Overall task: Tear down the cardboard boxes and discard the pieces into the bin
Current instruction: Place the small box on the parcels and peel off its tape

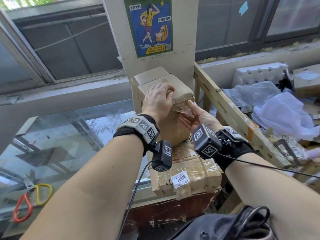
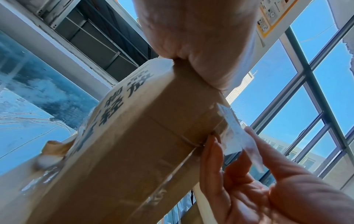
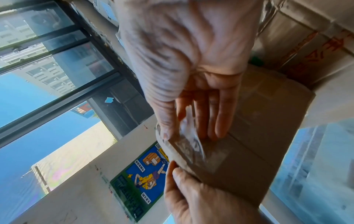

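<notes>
A tall brown cardboard box [image 1: 173,130] stands upright on a second, taped box. My left hand [image 1: 158,99] lies over its top, fingers curled on the top flap and thumb down the near face; the left wrist view shows the palm pressed on the box [image 2: 134,151] corner. My right hand [image 1: 199,116] is at the upper near corner. It pinches a strip of clear tape [image 1: 183,110] between thumb and fingers, partly peeled off the box. The tape [image 3: 189,136] shows crinkled against the box [image 3: 249,151] in the right wrist view, and also in the left wrist view [image 2: 235,136].
The lower box [image 1: 187,172] carries a 7004 label and sits on a worn stand. A wooden-framed crate [image 1: 225,104] at right holds plastic bags [image 1: 277,104] and white foam. A glass top [image 1: 60,135] lies at left with red-and-yellow-handled scissors [image 1: 29,201]. A postered pillar [image 1: 149,25] stands behind.
</notes>
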`<action>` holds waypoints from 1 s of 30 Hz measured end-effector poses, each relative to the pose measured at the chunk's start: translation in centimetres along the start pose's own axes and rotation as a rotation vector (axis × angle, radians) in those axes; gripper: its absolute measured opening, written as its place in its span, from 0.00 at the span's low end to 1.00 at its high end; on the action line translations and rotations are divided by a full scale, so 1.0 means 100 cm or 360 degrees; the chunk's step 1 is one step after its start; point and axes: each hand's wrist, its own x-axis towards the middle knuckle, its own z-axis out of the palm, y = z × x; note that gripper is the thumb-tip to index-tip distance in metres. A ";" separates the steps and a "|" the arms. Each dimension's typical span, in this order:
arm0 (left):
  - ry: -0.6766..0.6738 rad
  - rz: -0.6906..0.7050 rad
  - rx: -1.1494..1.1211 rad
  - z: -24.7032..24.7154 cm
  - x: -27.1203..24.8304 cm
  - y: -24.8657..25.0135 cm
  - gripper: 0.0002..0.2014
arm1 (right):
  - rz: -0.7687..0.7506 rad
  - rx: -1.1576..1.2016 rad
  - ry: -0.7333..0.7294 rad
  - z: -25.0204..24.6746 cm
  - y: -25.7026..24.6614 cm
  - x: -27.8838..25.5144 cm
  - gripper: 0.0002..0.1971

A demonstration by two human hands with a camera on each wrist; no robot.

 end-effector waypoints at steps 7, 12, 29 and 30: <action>-0.0008 -0.0042 0.0042 0.000 0.001 -0.002 0.12 | 0.0088 -0.0050 -0.0019 0.007 -0.007 -0.006 0.05; -0.0022 -0.0037 0.0070 0.001 0.002 0.001 0.12 | 0.0204 -0.0219 -0.0096 0.005 -0.009 -0.006 0.05; -0.0028 -0.0036 0.0126 -0.002 -0.003 0.001 0.13 | 0.0368 -0.1138 -0.0514 0.027 -0.034 -0.024 0.18; -0.0031 -0.0036 0.0125 -0.001 -0.003 0.002 0.13 | 0.0304 -0.1177 -0.0495 0.026 -0.033 -0.022 0.16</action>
